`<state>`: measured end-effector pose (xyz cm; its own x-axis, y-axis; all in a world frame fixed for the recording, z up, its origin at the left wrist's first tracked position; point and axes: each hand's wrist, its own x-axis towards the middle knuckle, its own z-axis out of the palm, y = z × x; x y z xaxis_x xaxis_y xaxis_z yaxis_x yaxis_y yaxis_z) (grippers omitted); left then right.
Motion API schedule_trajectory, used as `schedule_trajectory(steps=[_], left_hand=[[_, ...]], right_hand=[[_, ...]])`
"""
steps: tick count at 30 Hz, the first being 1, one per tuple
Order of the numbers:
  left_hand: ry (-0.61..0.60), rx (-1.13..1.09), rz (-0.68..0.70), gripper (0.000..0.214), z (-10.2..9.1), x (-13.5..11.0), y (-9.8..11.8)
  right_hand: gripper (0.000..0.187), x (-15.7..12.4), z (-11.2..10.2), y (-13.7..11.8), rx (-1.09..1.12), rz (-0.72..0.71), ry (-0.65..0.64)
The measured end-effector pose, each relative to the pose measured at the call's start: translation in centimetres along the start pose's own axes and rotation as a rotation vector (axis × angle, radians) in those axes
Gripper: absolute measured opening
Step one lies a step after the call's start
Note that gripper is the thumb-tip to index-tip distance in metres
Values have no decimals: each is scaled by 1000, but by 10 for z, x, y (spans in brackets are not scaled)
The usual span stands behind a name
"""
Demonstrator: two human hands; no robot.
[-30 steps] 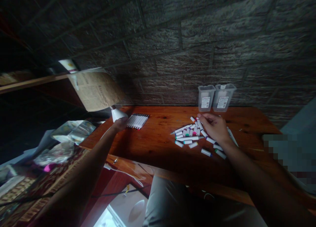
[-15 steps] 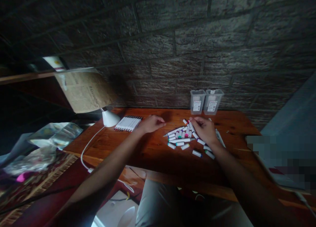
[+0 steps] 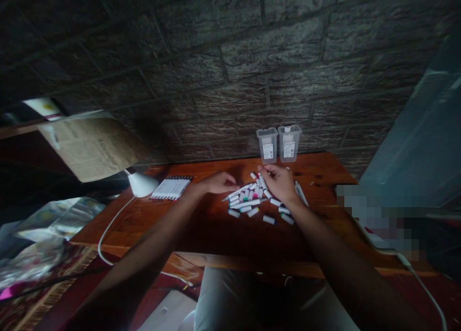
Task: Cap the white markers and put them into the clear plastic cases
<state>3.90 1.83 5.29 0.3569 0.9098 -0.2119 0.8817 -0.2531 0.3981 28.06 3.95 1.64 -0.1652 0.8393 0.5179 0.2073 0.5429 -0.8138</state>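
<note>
A loose heap of white markers [image 3: 252, 202] with coloured caps lies on the wooden desk [image 3: 201, 225]. My right hand [image 3: 281, 183] rests over the heap's right side, fingers curled around a marker. My left hand [image 3: 219, 182] lies on the desk just left of the heap, fingers bent and close together, its fingertips near a long marker; what it holds, if anything, is hidden. A tidy row of markers [image 3: 170, 188] lies further left.
Two clear plastic containers [image 3: 278, 144] stand against the brick wall behind the heap. A white lamp base [image 3: 142, 184] with its cable sits at the left, under a hanging newspaper sheet [image 3: 90, 146]. Crumpled plastic bags [image 3: 54, 225] lie at the far left. A blurred area covers the right.
My left hand left the lamp base and the tidy row and came right, next to the heap. My right hand stayed on the heap. The view swung right.
</note>
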Motion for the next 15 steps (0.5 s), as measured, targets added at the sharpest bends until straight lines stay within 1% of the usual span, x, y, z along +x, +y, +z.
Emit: schedule_trajectory(steps=[3, 7, 11, 15], left_hand=[[-28, -6, 0, 34, 3, 0, 5], [44, 79, -87, 26, 3, 3, 9], [116, 163, -150, 19, 0, 2, 7], [158, 238, -160, 16, -2, -2, 3]], right_hand=[[36, -1, 0, -1, -27, -4, 1], [37, -2, 0, -1, -33, -3, -9], [37, -1, 1, 2, -22, -2, -9], [34, 0, 0, 3, -52, 1, -16]])
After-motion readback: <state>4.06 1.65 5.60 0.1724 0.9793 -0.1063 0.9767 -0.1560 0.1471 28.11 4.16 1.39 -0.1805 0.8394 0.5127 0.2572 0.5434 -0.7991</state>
